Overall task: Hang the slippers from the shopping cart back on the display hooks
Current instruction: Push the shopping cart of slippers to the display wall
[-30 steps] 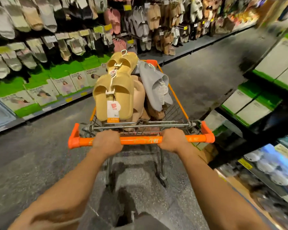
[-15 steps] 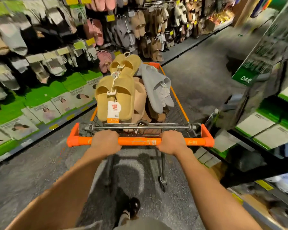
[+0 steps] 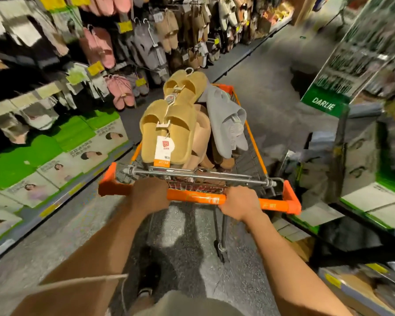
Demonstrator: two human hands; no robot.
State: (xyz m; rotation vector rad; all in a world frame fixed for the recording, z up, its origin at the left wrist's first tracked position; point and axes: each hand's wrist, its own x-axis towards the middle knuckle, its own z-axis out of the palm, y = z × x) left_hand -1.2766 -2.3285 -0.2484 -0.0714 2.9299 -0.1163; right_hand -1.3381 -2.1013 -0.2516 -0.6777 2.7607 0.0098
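Both hands grip the orange cart handle: my left hand and right hand each have fingers curled round the bar, forearms reaching straight ahead. Slippers sit heaped in the cart, a yellow pair tagged and upright at the near end, a grey pair leaning right. Display hooks line the left wall, well apart from me. I judge the tall pile could tip out if I turn sharply, and the right shelf sits near the cart's corner.
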